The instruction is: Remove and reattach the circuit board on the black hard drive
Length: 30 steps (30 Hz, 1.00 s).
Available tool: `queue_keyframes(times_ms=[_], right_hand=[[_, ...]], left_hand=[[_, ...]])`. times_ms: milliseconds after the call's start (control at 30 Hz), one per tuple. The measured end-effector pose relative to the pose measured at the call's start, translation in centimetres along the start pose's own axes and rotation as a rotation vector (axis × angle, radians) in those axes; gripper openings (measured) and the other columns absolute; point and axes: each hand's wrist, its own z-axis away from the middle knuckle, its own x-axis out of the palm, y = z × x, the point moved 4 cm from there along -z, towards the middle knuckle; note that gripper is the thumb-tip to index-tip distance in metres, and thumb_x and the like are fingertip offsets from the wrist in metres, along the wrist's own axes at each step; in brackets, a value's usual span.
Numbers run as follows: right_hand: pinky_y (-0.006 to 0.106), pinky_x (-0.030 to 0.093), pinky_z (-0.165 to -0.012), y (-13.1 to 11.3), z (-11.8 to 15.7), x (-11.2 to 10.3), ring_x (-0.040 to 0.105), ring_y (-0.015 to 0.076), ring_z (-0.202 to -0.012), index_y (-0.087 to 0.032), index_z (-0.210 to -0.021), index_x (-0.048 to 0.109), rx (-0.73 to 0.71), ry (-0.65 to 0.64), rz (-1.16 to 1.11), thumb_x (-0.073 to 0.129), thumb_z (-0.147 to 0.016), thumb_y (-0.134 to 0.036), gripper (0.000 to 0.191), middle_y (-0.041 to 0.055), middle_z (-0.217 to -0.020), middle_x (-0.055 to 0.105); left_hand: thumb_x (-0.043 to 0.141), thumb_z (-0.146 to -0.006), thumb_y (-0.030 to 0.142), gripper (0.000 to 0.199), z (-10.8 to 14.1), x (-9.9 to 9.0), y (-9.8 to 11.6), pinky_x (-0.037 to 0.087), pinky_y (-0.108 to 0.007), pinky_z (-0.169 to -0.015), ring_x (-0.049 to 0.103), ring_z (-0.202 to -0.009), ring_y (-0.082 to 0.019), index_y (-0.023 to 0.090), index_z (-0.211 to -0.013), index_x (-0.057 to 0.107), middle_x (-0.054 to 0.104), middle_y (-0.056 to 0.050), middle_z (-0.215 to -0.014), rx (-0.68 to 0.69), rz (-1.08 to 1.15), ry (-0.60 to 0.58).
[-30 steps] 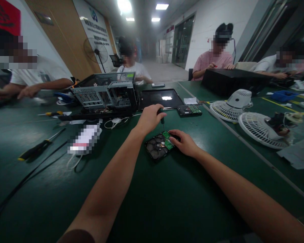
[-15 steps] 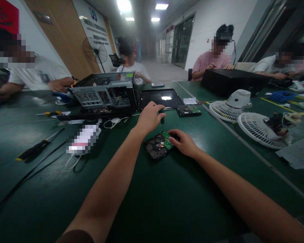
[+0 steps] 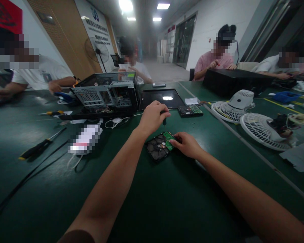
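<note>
A hard drive (image 3: 157,148) with a green circuit board (image 3: 168,141) facing up lies on the green table, turned at an angle. My left hand (image 3: 154,116) is closed around the dark handle of a screwdriver (image 3: 164,122). Its shaft points straight down at the drive's far edge; whether the tip touches a screw is too small to tell. With thumb and fingers, my right hand (image 3: 186,144) grips the drive's right side, the thumb resting by the board. Several tiny screws (image 3: 195,125) lie beyond my right hand.
Farther back are a second hard drive (image 3: 191,111), a flat black panel (image 3: 162,98) and an open computer case (image 3: 105,98). At left lie a screwdriver (image 3: 36,149), a phone (image 3: 84,139) and a black cable (image 3: 38,172). Fan parts (image 3: 262,131) stand at right. Several people sit around.
The camera view has shifted slightly. My left fingers have changed position on the screwdriver handle, while my right hand still holds the drive. Behind the computer case, a person has raised something white.
</note>
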Motion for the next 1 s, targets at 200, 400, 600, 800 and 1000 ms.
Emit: queue_keyframes(times_ms=[200, 400, 600, 800, 1000], right_hand=[[0.035, 0.053, -0.076, 1.2, -0.6, -0.1, 0.068, 0.0228, -0.084, -0.021, -0.108, 0.073, -0.009, -0.007, -0.087, 0.066, -0.092, -0.037, 0.023, 0.0084, -0.101, 0.075], [0.04, 0.055, -0.093, 2.4, -1.1, -0.2, 0.07, 0.0245, -0.104, -0.024, -0.116, 0.071, -0.014, 0.11, -0.187, 0.062, -0.094, -0.027, 0.024, 0.0078, -0.114, 0.075], [0.042, 0.054, -0.092, 2.8, -0.6, -0.9, 0.069, 0.0281, -0.1, -0.017, -0.119, 0.069, 0.093, 0.201, -0.011, 0.066, -0.093, -0.049, 0.042, 0.0156, -0.11, 0.071], [0.039, 0.054, -0.081, 2.9, -0.4, -1.3, 0.07, 0.0271, -0.091, -0.019, -0.108, 0.07, 0.126, 0.074, -0.003, 0.074, -0.086, -0.051, 0.039, 0.0135, -0.103, 0.073], [0.038, 0.056, -0.075, 3.4, -0.4, -0.8, 0.072, 0.0245, -0.087, -0.021, -0.122, 0.063, 0.199, 0.108, -0.124, 0.076, -0.086, -0.045, 0.046, 0.0104, -0.107, 0.076]], left_hand=[[0.076, -0.087, 0.021, 0.019, 0.1, -0.1, -0.3, 0.053, -0.034, -0.086, 0.063, -0.093, -0.02, 0.019, -0.106, 0.072, 0.067, -0.006, -0.102, -0.034, 0.021, 0.03], [0.077, -0.086, 0.024, 0.017, 0.1, -0.3, -1.0, 0.055, -0.032, -0.085, 0.065, -0.086, -0.017, 0.016, -0.099, 0.071, 0.064, -0.008, -0.105, -0.093, 0.067, 0.036], [0.069, -0.089, 0.017, 0.019, 0.0, -0.5, -1.0, 0.053, -0.038, -0.091, 0.063, -0.094, -0.022, 0.023, -0.106, 0.076, 0.068, -0.007, -0.102, -0.039, -0.057, 0.007], [0.062, -0.09, 0.009, 0.029, 0.1, -0.3, -0.6, 0.051, -0.038, -0.097, 0.065, -0.101, -0.022, 0.02, -0.114, 0.074, 0.07, -0.008, -0.116, -0.013, -0.06, -0.014], [0.075, -0.087, 0.026, 0.019, 0.2, -0.4, -0.6, 0.051, -0.038, -0.087, 0.066, -0.088, -0.022, 0.019, -0.104, 0.07, 0.073, -0.007, -0.1, -0.086, -0.062, 0.01]])
